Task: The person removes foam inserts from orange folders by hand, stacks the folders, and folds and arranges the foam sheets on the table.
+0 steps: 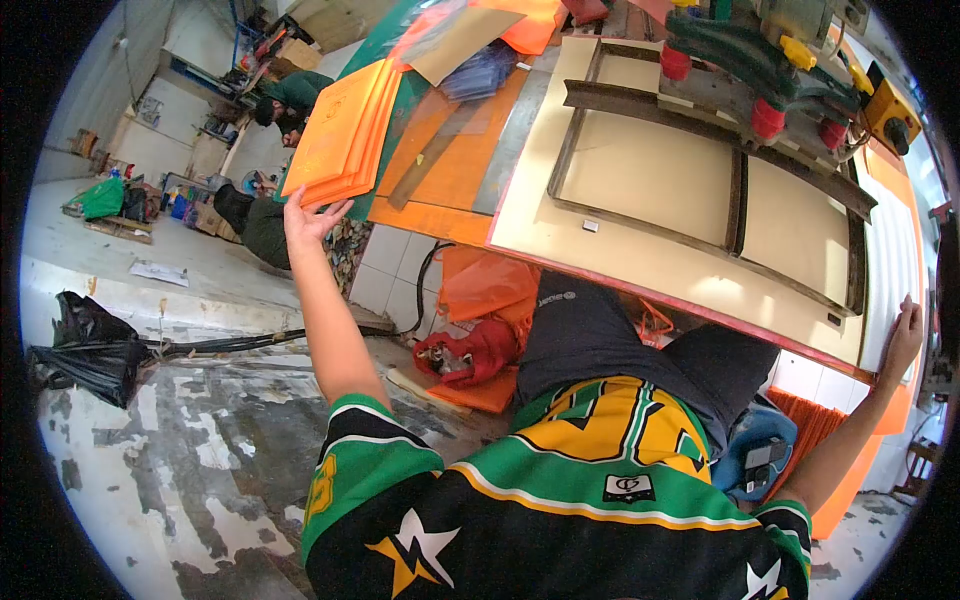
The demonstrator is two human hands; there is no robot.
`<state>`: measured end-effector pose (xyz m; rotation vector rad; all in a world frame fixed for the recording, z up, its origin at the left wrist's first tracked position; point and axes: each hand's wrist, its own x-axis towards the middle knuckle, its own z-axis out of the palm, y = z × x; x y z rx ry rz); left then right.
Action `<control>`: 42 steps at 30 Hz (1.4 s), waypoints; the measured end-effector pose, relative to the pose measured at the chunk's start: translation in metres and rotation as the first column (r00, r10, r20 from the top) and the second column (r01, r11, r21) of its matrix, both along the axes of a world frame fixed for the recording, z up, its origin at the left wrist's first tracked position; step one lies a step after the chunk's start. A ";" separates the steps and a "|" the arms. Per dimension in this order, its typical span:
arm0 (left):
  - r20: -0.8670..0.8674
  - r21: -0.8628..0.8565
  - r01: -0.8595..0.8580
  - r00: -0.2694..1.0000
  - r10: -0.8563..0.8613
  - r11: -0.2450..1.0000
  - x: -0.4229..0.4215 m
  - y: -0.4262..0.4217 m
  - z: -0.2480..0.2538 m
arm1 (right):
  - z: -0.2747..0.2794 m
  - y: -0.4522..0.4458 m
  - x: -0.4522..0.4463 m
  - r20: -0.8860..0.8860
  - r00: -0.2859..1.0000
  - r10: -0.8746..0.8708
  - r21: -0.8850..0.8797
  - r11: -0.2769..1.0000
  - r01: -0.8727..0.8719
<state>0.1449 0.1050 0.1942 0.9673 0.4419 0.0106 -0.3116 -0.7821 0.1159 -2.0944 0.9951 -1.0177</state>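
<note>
My left hand [312,222] is at the lower edge of a stack of orange folders [345,130] at the left end of the table. Its fingers are spread and touch the bottom of the stack. On the far right, my right hand [908,335] rests at the edge of a white sheet [892,260], its fingers stretched and close together. Between my hands lies a cream board [640,240] with a dark metal frame [738,205] on it.
A machine with red knobs [768,118] and a yellow switch box [890,115] stands at the back right. Clear plastic sheets [478,75] lie behind the orange board [450,150]. Another person [295,95] crouches at the back left. Red cloth [470,352] lies below the table.
</note>
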 end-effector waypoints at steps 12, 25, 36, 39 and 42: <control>-0.088 -0.343 -0.081 0.995 0.054 0.936 0.007 0.001 -0.020 | -0.006 -0.004 0.000 0.023 1.000 -0.008 -0.046 0.999 0.009; -0.012 -0.178 0.016 1.000 -0.018 0.984 0.031 0.066 -0.076 | -0.001 0.000 0.000 -0.023 0.999 -0.033 -0.036 0.999 0.032; -0.055 0.112 -0.295 0.952 0.302 0.949 0.062 0.112 -0.097 | 0.000 0.000 0.003 -0.041 0.998 -0.040 -0.087 0.996 0.036; -0.033 0.307 -0.286 0.950 0.310 0.908 0.075 0.105 -0.096 | 0.009 0.013 0.006 -0.049 0.999 -0.023 -0.070 0.997 0.019; 0.019 0.382 -0.380 0.914 0.404 0.842 0.089 0.113 -0.101 | 0.007 0.010 0.007 -0.043 0.998 -0.048 -0.118 0.992 0.043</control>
